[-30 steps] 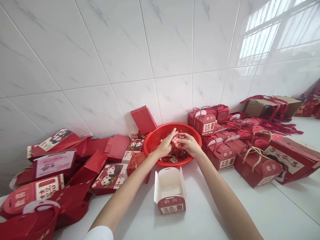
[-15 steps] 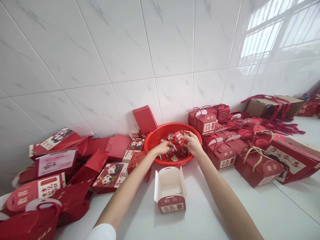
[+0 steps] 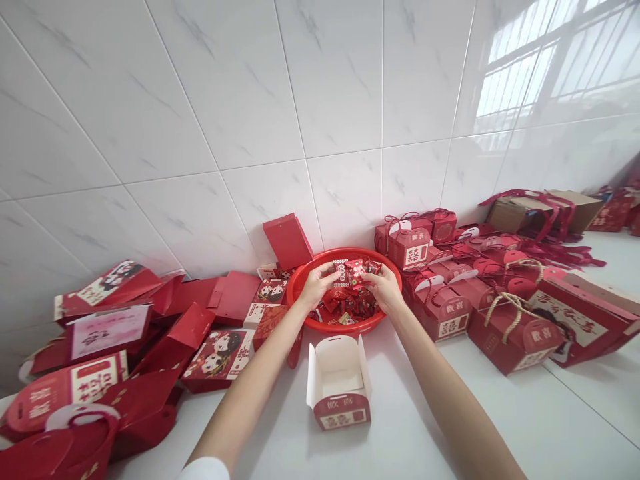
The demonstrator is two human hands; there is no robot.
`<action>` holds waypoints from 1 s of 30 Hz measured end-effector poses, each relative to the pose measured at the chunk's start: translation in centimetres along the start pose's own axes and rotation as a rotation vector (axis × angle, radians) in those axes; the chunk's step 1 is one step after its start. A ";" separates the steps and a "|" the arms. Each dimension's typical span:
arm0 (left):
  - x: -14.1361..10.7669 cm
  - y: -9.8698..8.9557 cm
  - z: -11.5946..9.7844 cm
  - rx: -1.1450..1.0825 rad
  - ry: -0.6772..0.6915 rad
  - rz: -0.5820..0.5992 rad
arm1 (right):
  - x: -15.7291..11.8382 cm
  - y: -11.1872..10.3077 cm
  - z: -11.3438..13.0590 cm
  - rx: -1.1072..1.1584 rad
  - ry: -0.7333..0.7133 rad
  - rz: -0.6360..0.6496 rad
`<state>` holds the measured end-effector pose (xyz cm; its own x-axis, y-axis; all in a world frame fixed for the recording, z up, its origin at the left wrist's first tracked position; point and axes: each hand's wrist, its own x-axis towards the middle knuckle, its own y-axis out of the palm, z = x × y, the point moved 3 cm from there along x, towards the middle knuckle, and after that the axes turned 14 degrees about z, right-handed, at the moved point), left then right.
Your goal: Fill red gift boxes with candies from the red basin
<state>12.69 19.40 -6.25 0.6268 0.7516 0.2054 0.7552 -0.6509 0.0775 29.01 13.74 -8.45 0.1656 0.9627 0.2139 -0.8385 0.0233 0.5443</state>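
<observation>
Over the red plastic basket (image 3: 336, 327), my left hand (image 3: 317, 285) pinches a red-and-white wrapped candy (image 3: 341, 274) between thumb and fingers. My right hand (image 3: 386, 287) is closed on red wrapped candies (image 3: 357, 272) right beside it; how many it grips is unclear. Beneath both hands, more candies in shiny red wrappers (image 3: 345, 305) lie in the basket. Between my forearms stands a small red gift box (image 3: 341, 408), its top open and its white inside bare.
Red gift boxes (image 3: 220, 353) are heaped on the left. Closed boxes with cord handles (image 3: 453, 313) crowd the right side, with ribbons (image 3: 563, 253) over cardboard boxes (image 3: 517, 212) farther back. A white tiled wall (image 3: 345, 180) rises behind the basket.
My left hand has come up from among the candies, now with a red-and-white one in its fingers. My right hand still holds candies, slightly lower. The open box has stayed put.
</observation>
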 end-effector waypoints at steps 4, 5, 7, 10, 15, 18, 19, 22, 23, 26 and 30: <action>0.0 -0.2 -0.1 -0.031 0.026 -0.054 | -0.1 -0.1 0.0 -0.021 -0.003 -0.052; 0.0 -0.3 0.0 -0.017 0.029 -0.048 | -0.1 -0.1 0.0 -0.023 -0.007 -0.052; 0.1 -0.2 0.1 0.036 0.023 -0.014 | -0.1 0.1 0.1 -0.025 -0.003 -0.008; 0.1 -0.1 0.2 0.094 0.010 0.000 | -0.3 0.6 0.3 -0.022 0.045 0.089; 0.0 0.0 0.2 0.158 0.023 0.021 | -0.8 1.1 0.6 -0.031 0.137 0.187; 0.1 0.4 0.5 0.219 0.024 0.108 | -1.0 1.2 0.7 -0.068 0.177 0.215; 0.1 0.5 0.5 0.240 0.024 0.129 | -1.1 1.2 0.6 -0.080 0.189 0.222; 0.2 0.6 0.5 0.320 0.029 0.143 | -1.1 1.2 0.5 -0.110 0.190 0.212; 0.2 0.7 0.5 0.380 0.002 0.168 | -1.0 1.1 0.5 -0.112 0.177 0.193; 0.0 1.1 1.0 0.623 -0.199 0.347 | -0.7 0.8 0.4 -0.080 0.105 0.090; -0.5 1.3 2.6 0.824 -0.435 0.562 | -0.5 0.5 0.3 -0.080 0.048 -0.010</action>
<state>13.83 18.41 -8.78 0.8148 0.4477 -0.3683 0.1344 -0.7639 -0.6311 28.68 13.18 -7.99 0.1506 0.9740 0.1691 -0.8763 0.0523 0.4790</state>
